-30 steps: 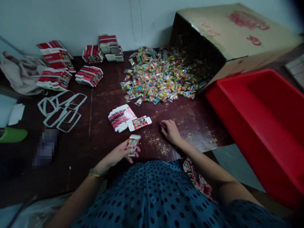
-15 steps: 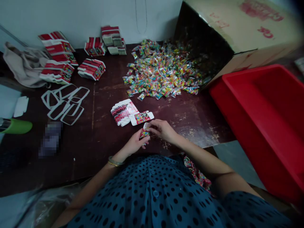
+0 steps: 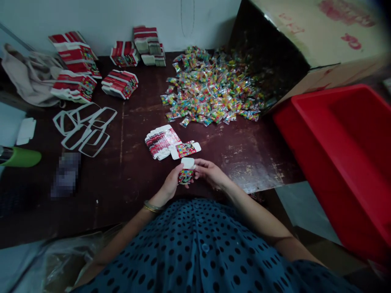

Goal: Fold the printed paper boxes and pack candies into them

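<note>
A small printed candy box (image 3: 185, 176), red and multicoloured, is held upright near my body with its white end flap (image 3: 187, 163) raised. My left hand (image 3: 171, 181) is closed round the box's left side, thumb along its edge. At the right edge my right hand (image 3: 210, 172) pinches the box by the flap, fingers bent. Just beyond lies a flattened printed carton (image 3: 185, 149) on the table, against a fanned stack of folded cartons (image 3: 161, 141). What is inside the held box cannot be seen.
A heap of clear candy packets (image 3: 210, 89) covers the back middle. A cardboard box (image 3: 324, 36) and a red plastic bin (image 3: 282, 116) stand at right. Bundled cartons (image 3: 75, 85), white paper bands (image 3: 88, 134) and a green bottle (image 3: 26, 157) are at left.
The box has come upright, its printed face and white flap now showing. My right hand has shifted from above the box to its right edge. The camera view has moved slightly.
</note>
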{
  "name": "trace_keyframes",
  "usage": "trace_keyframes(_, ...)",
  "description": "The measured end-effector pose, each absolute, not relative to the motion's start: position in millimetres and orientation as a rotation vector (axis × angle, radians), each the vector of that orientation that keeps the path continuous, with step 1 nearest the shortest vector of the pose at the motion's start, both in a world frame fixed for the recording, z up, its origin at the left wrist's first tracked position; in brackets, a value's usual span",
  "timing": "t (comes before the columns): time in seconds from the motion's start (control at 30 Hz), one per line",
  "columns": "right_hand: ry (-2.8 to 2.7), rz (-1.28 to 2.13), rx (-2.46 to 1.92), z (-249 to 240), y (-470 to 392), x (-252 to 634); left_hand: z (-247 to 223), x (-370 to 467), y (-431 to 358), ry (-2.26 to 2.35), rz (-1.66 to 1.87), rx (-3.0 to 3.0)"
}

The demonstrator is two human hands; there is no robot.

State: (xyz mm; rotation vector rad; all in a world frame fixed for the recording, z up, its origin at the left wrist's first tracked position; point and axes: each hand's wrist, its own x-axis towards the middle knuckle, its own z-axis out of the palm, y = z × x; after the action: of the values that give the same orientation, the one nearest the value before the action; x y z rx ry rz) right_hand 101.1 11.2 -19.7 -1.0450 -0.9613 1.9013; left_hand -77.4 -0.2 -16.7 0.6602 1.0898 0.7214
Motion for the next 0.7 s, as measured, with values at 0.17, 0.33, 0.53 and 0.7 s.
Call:
trace_keyframes(0.17,-0.607,2.204,-0.899,-21.5,20.0,95.8,-11.2,-80.6,7.6,1.086,0.776,0.674)
trace_keyframes(0.33,-0.843,2.119,-0.972,-18.7,28.6,87.5,-5.1,-87.4,9.9,1.164,0.725,0.889)
trace_keyframes(0.53,-1.754,1.449,-0.919,-1.8,31.9,87.9,-2.6,-90.3,11.1,1.291,0.647,1.324)
trace_keyframes(0.7,-1.826,1.425,-0.866,15.6,37.7,97.0,-6.9,-91.8,15.0,1.098,0.698,1.048)
